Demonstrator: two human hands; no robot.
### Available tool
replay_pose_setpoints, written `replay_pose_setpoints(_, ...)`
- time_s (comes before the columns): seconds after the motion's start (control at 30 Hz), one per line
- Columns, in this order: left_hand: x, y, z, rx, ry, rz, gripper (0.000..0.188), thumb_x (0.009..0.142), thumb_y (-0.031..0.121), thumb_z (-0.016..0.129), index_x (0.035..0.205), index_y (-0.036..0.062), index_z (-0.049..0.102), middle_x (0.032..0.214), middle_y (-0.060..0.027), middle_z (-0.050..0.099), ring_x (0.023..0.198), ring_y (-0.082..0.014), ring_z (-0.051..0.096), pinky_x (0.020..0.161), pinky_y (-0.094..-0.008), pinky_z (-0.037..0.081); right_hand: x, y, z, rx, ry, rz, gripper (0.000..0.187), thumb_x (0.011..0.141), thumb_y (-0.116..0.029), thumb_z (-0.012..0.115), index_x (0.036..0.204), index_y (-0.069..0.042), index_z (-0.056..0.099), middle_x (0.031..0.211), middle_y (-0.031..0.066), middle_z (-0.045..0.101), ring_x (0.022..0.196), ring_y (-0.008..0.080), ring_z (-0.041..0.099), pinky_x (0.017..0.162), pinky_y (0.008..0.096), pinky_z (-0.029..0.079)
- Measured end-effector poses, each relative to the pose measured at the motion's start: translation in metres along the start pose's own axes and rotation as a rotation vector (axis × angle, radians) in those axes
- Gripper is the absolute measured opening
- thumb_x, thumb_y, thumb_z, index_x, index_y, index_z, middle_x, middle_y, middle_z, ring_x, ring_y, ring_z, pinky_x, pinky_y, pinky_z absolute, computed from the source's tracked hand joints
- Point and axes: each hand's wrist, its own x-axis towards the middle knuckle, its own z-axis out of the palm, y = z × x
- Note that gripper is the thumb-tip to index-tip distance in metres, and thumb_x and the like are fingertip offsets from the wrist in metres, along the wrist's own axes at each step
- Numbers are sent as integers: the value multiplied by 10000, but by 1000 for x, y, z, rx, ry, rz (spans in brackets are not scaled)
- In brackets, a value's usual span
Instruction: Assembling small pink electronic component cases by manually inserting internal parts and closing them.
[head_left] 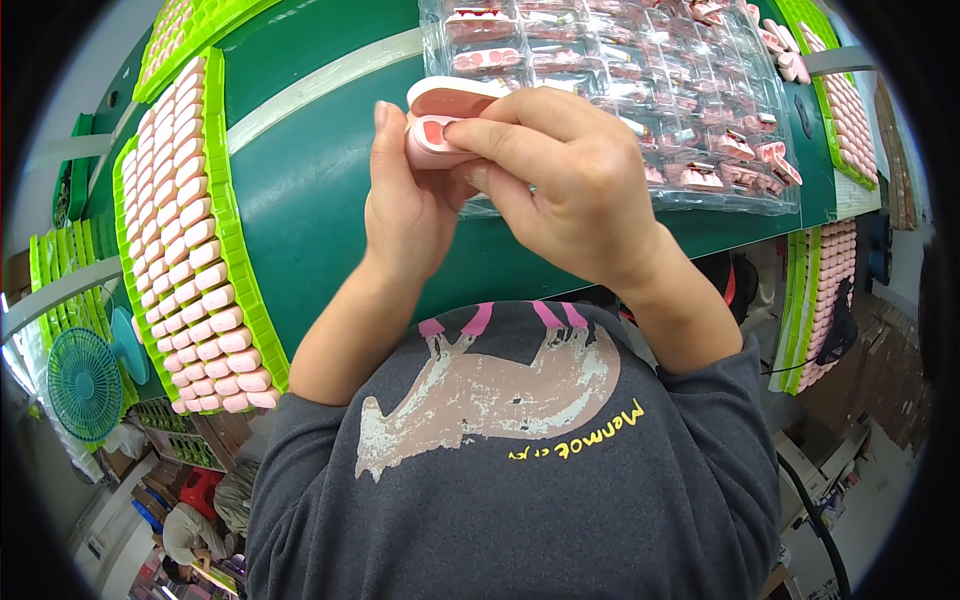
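Observation:
A small pink earbud charging case (426, 157) is held up over the green table, its white-rimmed lid (450, 100) tipped back. My left hand (405, 220) is closed round the case from the left and below, thumb upright beside it. From the right, my right hand (585, 175) presses its index fingertip into the reddish hollow of the case, with the thumb bent beneath. Whether a small part sits under that fingertip is hidden. Just behind my right hand lies a clear plastic tray (610, 85), its compartments holding pink case parts.
At left, a bright green tray (235, 230) holds rows of closed pink cases; another green tray (820, 70) stands at far right. Loose pink pieces (785, 50) lie near it. Lower right is a further tray of pink cases (825, 290). A teal fan (85, 380) stands at left.

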Motion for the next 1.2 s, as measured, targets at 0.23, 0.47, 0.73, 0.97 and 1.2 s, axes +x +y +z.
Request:
replay_pose_setpoints(0.23, -5, 18, 1, 765, 46, 60, 295, 949, 276, 574, 970, -14, 622, 713, -30, 596, 634, -84, 558, 588, -214, 463, -7, 11, -3, -194, -98, -56, 198, 656, -77, 676, 854, -70, 671, 795, 48, 628, 750, 223, 624, 617, 310, 510)
replay_pose_setpoints(0.47, -16, 16, -1, 751, -2, 209, 249, 979, 164, 497, 1109, -41, 552, 909, -70, 627, 827, -121, 598, 730, -258, 507, -13, 8, -32, 21, 98, 168, 321, 732, -182, 768, 983, -17, 654, 937, 100, 662, 835, 231, 656, 727, 284, 530)
replay_pose_setpoints(0.73, -24, 9, -5, 917, -121, 209, 329, 921, 49, 574, 1220, -35, 465, 1133, -131, 594, 1025, -167, 596, 858, -291, 492, -23, 25, -23, 628, -332, 544, 388, 826, -155, 700, 1176, -18, 600, 986, 126, 679, 878, 191, 665, 790, 302, 523)
replay_pose_setpoints(0.97, -28, 10, -5, 1631, -234, 719, 487, 696, -74, 629, 1176, -38, 562, 1026, -196, 635, 913, -336, 641, 779, -350, 521, -26, 7, -22, 73, -256, 76, 383, 676, -3, 668, 1055, 14, 612, 937, 151, 649, 877, 325, 637, 771, 375, 520)
replay_pose_setpoints(1.2, -29, -7, -15, 1633, -200, 852, 494, 621, -76, 562, 1113, -49, 604, 969, -207, 646, 852, -326, 653, 723, -357, 536, -47, 10, -10, -5, -106, -29, 428, 582, -3, 654, 1008, 25, 630, 892, 124, 652, 778, 290, 635, 687, 351, 523)
